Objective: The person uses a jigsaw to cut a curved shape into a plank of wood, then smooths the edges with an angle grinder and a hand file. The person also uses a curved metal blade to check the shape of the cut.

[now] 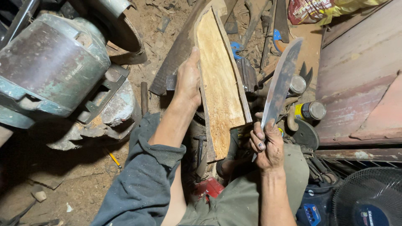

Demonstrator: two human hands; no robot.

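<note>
A person sits low on a dirt floor (83,180) littered with wood chips, seen from above over their own arms. The left hand (188,81) lies flat along the left edge of a long slab of wood (220,83), fingers stretched upward and palm pressed to its bark side, steadying it upright and slightly tilted between the knees. The slab is rough-hewn, pale yellow and fibrous on its cut face, with a darker brown rim of bark; it tapers toward the top. Just right of the slab, the right hand (267,144) is closed around the handle of a large knife (281,83), whose broad, curved, dull grey steel blade points up and away, close beside the wood but apart from it. The left arm wears a rolled grey-blue sleeve (144,180). To the left stands a heavy, worn green metal machine (50,62). To the right lie scattered hand tools, two small yellow cans (310,111) with metal lids, and a dark fan (370,199) at the lower corner.
</note>
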